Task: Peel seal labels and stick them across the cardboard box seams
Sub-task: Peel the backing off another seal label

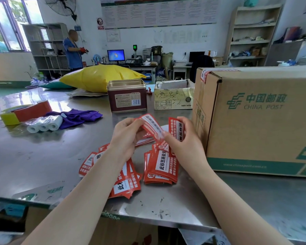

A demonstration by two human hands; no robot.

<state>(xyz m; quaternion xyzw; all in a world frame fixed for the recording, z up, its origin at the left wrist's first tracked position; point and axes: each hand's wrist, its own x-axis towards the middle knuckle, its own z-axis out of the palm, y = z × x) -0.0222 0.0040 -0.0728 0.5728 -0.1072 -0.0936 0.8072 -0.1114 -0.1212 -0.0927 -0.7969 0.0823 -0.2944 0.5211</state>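
A steel worktable point(42, 156) fills the frame, with a large China Post cardboard box point(261, 121) standing on its right side, printed face toward the camera and a red seal label point(206, 75) already stuck over its upper left corner. Behind the table lies a yellow sack point(99, 76). Near the middle stand an open maroon tin point(127, 96) and, just to its right, a small worn carton point(173, 97). At left are a purple cloth point(78, 117), a red-and-yellow tape roll point(25, 113) and a wrapped pack of three white paper rolls point(44, 125).

On the table in front of the person, two loose stacks of red-and-white seal labels point(160, 167) lie side by side, their long axes running roughly away from the camera; the left stack is fanned and partly under the forearm.

Above them, the left hand point(125, 135) and right hand point(182, 138) pinch opposite ends of one label strip point(152, 126), which runs diagonally from upper left down to lower right, its face blurred. The right hand's fingers also curl round a second label point(176, 129), held upright with its text running vertically, just beside the box.
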